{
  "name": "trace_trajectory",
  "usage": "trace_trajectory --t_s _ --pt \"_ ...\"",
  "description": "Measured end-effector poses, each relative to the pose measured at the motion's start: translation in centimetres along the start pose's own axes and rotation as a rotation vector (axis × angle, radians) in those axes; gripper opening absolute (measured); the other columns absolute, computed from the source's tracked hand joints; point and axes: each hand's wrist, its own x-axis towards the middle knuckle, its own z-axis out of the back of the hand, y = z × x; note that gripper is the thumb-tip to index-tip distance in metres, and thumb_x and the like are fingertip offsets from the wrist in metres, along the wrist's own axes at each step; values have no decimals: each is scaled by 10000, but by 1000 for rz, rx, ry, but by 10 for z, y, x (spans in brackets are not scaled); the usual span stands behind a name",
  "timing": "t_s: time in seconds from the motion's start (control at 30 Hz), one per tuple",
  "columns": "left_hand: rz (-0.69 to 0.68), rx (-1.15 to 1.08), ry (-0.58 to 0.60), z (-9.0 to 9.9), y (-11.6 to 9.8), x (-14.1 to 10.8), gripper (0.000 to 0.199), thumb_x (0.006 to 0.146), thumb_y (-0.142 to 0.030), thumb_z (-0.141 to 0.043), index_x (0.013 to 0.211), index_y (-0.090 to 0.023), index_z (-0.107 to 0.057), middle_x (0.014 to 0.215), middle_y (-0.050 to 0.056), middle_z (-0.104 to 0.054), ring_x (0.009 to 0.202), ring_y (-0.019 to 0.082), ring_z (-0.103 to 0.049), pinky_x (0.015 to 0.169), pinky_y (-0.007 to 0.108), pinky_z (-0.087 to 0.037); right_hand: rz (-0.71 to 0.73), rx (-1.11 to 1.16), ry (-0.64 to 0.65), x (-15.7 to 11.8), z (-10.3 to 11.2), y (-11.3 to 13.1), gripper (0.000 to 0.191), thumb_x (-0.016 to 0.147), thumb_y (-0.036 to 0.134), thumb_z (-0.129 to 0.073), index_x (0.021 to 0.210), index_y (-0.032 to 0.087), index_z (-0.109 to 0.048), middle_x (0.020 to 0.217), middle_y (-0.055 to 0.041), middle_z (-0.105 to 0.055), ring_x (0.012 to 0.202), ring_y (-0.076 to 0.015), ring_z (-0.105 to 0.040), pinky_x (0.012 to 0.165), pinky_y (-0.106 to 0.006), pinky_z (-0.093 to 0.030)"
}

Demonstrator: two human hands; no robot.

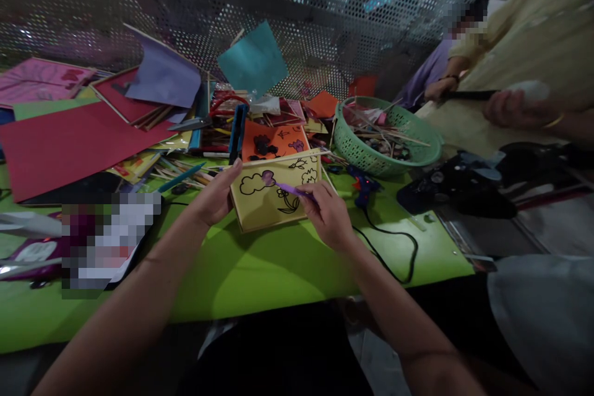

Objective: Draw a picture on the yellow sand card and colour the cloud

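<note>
A yellow card [260, 210] framed with thin wooden sticks is tilted up above the green table. Black outlines of clouds, a flower and a bird are drawn on it. My left hand [215, 195] is closed on the card's left edge, thumb near the top corner. Between the fingers of my right hand [328, 213] is a purple marker [297, 190], its tip pointing at the left cloud. Part of that cloud is coloured purple. Behind the yellow card stands an orange card [273, 139] with dark drawings, its lower part hidden.
A green basket [387, 158] of sticks stands at the right, with a glue gun [363, 187] and its black cable in front. Scissors [195, 124], coloured sheets and pens crowd the back. A red sheet [69, 142] lies left. Another person's hand [510, 108] is at upper right.
</note>
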Motion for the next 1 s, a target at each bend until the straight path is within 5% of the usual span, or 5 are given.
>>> trace_trajectory --t_s 1.0 --pt "-3 13 -22 -4 -3 -3 405 938 -542 -675 1072 -168 -752 1088 134 -824 1041 300 -781 980 447 -628 30 -13 17 0 -2 1 162 1057 248 -507 1145 221 -640 1012 -94 -713 878 -219 -688 746 -331 -542"
